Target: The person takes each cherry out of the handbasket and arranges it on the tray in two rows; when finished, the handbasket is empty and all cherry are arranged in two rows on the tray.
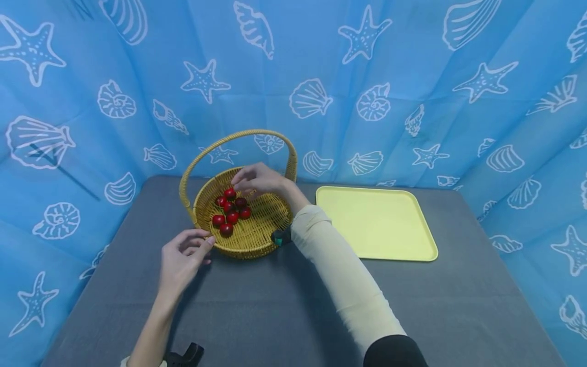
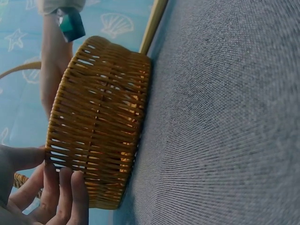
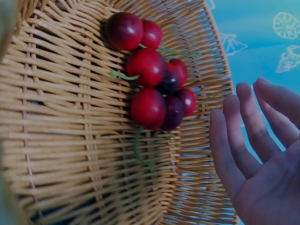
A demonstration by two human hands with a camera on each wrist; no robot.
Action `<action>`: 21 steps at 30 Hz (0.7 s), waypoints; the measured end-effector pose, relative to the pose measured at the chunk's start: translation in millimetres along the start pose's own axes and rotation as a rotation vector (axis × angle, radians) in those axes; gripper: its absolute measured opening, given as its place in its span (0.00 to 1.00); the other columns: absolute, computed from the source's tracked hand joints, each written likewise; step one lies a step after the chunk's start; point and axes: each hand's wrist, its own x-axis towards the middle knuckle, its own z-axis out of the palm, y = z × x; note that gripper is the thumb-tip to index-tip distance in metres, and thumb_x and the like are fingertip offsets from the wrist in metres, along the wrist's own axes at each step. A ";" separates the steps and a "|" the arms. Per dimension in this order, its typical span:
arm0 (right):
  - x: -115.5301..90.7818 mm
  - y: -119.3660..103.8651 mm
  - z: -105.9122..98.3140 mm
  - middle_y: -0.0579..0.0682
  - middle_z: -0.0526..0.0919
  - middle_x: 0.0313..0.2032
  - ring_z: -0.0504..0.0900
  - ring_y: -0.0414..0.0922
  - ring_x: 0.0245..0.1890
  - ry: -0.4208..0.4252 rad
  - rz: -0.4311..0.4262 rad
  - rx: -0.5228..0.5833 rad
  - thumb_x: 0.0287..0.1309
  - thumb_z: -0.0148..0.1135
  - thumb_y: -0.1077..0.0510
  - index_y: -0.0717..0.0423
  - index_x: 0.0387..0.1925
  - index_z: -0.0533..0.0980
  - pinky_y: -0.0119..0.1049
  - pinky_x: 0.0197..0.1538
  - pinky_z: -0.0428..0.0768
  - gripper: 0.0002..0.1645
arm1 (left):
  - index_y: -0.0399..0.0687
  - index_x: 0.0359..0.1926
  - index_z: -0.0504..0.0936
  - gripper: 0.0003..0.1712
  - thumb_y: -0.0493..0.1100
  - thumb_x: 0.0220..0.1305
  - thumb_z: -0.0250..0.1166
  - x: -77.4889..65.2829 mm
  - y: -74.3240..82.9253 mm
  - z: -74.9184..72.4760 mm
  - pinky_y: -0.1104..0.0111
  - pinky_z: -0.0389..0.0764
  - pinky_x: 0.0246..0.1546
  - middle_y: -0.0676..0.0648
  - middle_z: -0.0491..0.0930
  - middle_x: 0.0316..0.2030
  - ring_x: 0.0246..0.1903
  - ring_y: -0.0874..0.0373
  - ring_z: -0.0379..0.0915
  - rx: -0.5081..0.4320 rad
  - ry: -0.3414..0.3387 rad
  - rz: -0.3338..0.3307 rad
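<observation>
A round wicker basket (image 1: 257,250) with a tall arched handle stands on the grey table. Several red and dark red cherries (image 1: 232,217) with green stems lie clustered on its left inner side, seen closely in the right wrist view. My left hand (image 1: 183,260) pinches the basket's near left rim; in the left wrist view its thumb and fingers meet at the rim and outer wall (image 2: 96,117). Over the basket's far side hangs my right hand (image 1: 258,179), near the uppermost cherry. In the right wrist view its fingers (image 3: 253,126) are loosely extended and hold nothing.
A pale yellow tray (image 1: 376,221) lies on the table just right of the basket. The basket handle (image 1: 238,133) arches above the right hand. Behind the table hangs a blue curtain (image 1: 275,66) with white shells and starfish.
</observation>
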 end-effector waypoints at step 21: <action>7.0 27.9 10.3 0.59 0.84 0.66 0.85 0.55 0.63 0.006 0.181 -0.026 0.77 0.65 0.63 0.58 0.66 0.81 0.56 0.68 0.86 0.20 | 0.41 0.52 0.86 0.16 0.46 0.73 0.75 1.0 -1.7 0.4 0.65 0.93 0.31 0.42 0.88 0.35 0.31 0.60 0.89 0.009 0.012 -0.013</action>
